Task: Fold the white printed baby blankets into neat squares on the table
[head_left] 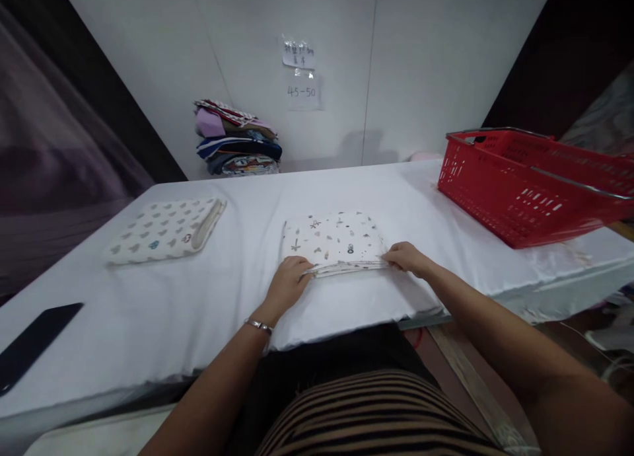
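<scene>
At the white bench's point(238, 310) near edge the white folded cloth point(334, 241) bears small grey and tan motifs, the cream folded cloth point(158, 231) leftward grey hearts, and the right-edge plastic basket point(520, 191) is red.

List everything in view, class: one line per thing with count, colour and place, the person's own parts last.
printed cloth: 1, white with small figures, folded, table middle, near edge
heart cloth: 1, cream with grey hearts, folded, table left
basket: 1, red, table right
cloth pile: 1, mixed colours, far edge by the wall
paper notes: 2, white, on the wall
flat slab: 1, black, table's left near edge
table cover: 1, white, over the table
bracelet: 1, silver, left wrist
left hand: 1, on the printed cloth's near left corner
right hand: 1, on its near right corner
</scene>
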`<state>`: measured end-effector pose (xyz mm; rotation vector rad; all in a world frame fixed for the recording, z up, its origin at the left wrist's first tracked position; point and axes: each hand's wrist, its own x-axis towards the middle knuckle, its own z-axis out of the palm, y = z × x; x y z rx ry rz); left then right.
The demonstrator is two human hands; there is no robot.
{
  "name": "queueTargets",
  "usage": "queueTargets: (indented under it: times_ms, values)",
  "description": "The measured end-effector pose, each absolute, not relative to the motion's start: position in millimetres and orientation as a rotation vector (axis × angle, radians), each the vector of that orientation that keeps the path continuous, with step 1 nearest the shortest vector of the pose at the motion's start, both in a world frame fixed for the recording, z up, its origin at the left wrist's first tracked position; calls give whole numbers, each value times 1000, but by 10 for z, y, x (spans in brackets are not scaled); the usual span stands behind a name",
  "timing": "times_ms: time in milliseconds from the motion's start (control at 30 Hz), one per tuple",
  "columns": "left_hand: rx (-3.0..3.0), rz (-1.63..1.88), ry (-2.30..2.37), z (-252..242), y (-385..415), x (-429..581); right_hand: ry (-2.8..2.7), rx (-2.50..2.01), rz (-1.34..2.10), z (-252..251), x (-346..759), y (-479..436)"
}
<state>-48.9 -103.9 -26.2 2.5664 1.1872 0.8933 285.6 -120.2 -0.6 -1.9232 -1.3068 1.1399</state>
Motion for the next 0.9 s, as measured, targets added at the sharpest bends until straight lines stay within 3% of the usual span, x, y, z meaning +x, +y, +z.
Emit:
queueTargets:
  times_ms: [467,900]
  values:
    - [2597,939,1304,-302,-1124,-711,-1258,-1990,1280,-98,2907,-1280]
    - [2085,1024,1514,-307,-1167,-816,-1300,-1873,1133,-159,2933,-1240]
